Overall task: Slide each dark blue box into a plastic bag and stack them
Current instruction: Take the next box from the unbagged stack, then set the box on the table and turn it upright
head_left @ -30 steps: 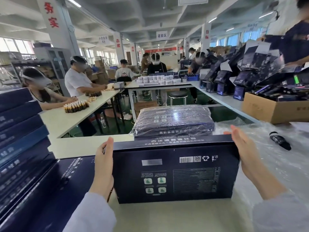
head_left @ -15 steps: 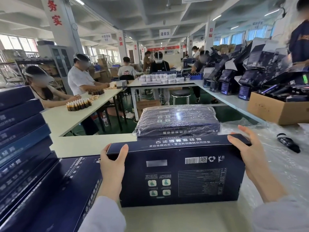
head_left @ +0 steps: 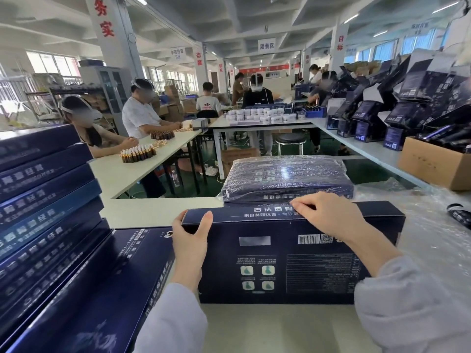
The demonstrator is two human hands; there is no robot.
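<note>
Now my left hand (head_left: 190, 240) grips the box (head_left: 280, 266) at its left top corner, thumb on top, fingers round the end. My right hand (head_left: 328, 217) holds the top edge, fingers curled over it. The box stands on edge on the table (head_left: 267, 327) between my hands. Just beyond my right hand lies a bagged box (head_left: 285, 177) (wrapped, shiny). A stack (head_left: 43, 194) sits left of my left hand, with bags (head_left: 433, 250) right of my right.

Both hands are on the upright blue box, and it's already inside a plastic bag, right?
Not quite. The head view shows the left hand and right hand on the upright blue box, but that box is bare, not bagged. Only the stack behind it is in plastic.
</note>
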